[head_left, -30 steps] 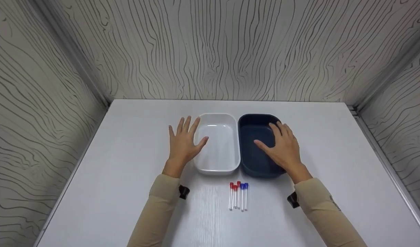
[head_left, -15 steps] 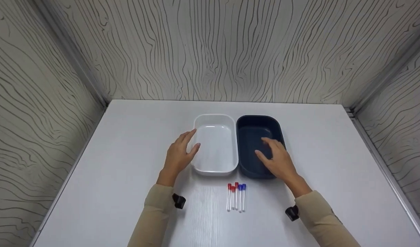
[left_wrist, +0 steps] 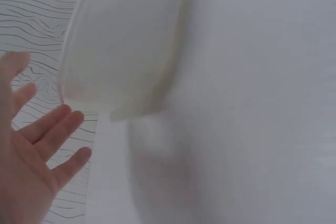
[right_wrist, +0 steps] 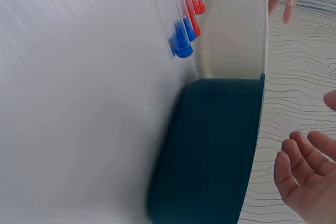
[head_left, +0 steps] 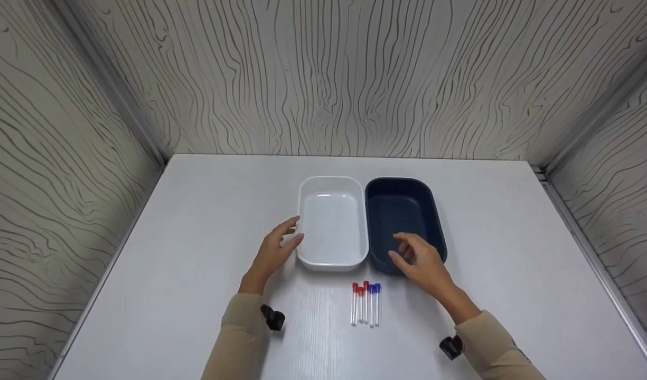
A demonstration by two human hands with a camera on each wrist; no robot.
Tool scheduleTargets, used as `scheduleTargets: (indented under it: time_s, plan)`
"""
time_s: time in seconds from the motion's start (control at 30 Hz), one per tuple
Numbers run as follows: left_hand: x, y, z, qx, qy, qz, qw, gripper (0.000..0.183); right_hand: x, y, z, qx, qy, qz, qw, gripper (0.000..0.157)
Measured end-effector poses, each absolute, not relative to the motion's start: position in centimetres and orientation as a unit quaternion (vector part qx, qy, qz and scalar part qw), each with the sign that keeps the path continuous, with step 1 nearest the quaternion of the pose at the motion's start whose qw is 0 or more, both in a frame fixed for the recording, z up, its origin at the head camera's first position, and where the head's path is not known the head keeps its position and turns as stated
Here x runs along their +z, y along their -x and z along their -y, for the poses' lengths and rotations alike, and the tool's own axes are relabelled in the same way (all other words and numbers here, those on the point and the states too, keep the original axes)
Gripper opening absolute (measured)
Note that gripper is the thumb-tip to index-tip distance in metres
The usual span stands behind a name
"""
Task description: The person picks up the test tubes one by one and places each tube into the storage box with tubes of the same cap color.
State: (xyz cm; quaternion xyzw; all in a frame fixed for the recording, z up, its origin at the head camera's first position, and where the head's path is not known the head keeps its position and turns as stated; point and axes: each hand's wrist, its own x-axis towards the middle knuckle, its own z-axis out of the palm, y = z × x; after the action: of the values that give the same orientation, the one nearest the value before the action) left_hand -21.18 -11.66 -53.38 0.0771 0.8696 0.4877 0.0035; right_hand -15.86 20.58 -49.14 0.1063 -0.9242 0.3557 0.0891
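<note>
A white rectangular dish and a dark blue one stand side by side on the table. In front of them lie several clear capped tubes, some with red caps and some with blue caps. At the white dish's left side is my left hand, fingertips right at the rim and nothing held. My right hand hovers over the near right part of the blue dish, fingers loosely bent and holding nothing. In the right wrist view the blue caps show beside both dishes.
The white table meets patterned panels at the back and on both sides. A small black wrist camera sits at the left cuff, another black camera at the right cuff.
Both hands have drawn back toward the near side, and their spread fingers have relaxed and bent a little. The dishes and tubes lie as before.
</note>
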Motion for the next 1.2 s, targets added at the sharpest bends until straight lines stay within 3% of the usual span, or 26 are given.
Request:
scheduleTargets:
  time_s: [0.2, 0.43, 0.63, 0.9, 1.2]
  plan:
    - [-54.4, 21.2, 11.9, 0.557, -0.055, -0.827, 0.059, 0.051, -49.8, 15.1, -20.5, 0.364, -0.132, 0.919, 0.069, 0.023]
    - [-56.2, 21.8, 11.7, 0.584, -0.056, -0.806, 0.072, 0.054, -50.6, 14.3, -20.4, 0.373, -0.151, 0.914, 0.044, 0.02]
    - [-56.7, 21.9, 11.5, 0.61, -0.071, -0.784, 0.086, 0.058, -51.6, 13.6, -20.5, 0.39, -0.167, 0.906, -0.005, 0.023]
    - [-54.5, 21.1, 11.4, 0.616, -0.082, -0.775, 0.114, 0.06, -53.0, 12.9, -20.9, 0.415, -0.178, 0.888, -0.088, 0.03]
    - [-57.0, 22.0, 11.7, 0.622, -0.067, -0.771, 0.115, 0.058, -55.2, 12.9, -21.0, 0.481, -0.202, 0.838, -0.161, 0.043]
